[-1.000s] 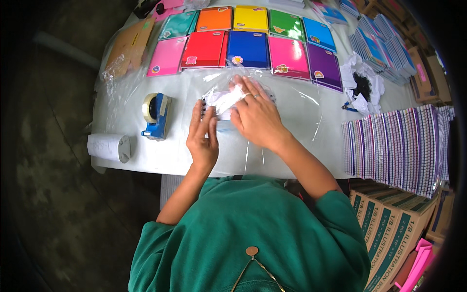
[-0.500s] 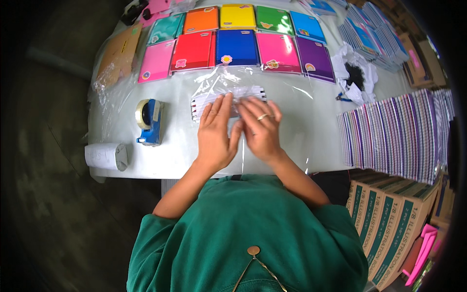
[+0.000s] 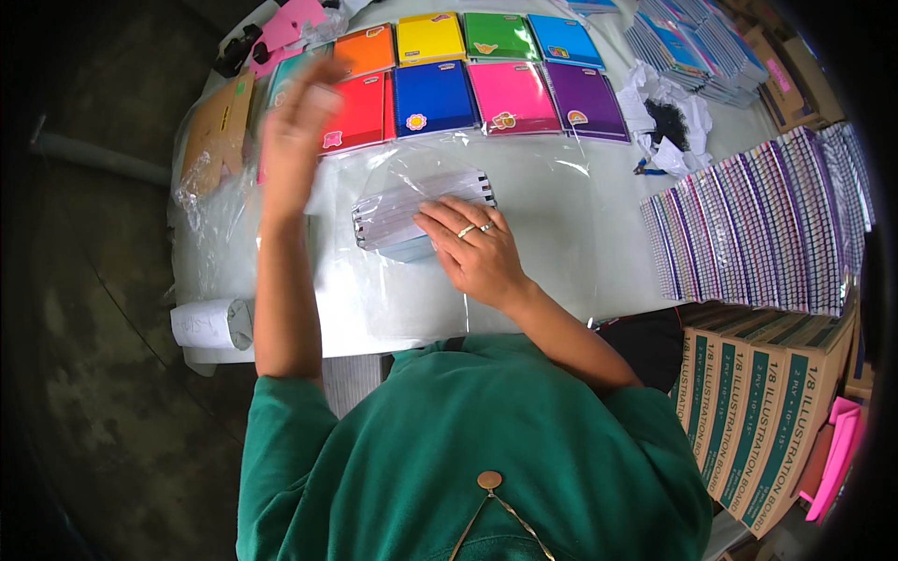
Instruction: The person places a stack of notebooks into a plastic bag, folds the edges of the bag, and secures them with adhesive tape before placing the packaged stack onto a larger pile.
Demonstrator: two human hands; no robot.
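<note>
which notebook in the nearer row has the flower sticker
The dark blue notebook, between the red notebook and the pink notebook in the nearer row. Its sticker has rounded petals; the purple notebook has a rainbow.

Table [image 3: 619, 245] brt, washed out in spots; floor [image 3: 122, 309] at L v. dim, detail mostly lost. Glare streaks on clear film [image 3: 421, 161], plus a shine patch on pink nbk [image 3: 510, 95]. L hand [image 3: 301, 120] badly motion-blurred; R hand [image 3: 479, 252] fairly sharp. Shadows soft, faint. Fisheye bends boxes [image 3: 748, 421] nr rim; corners go blk. Light src can't be pinpointed.
</note>
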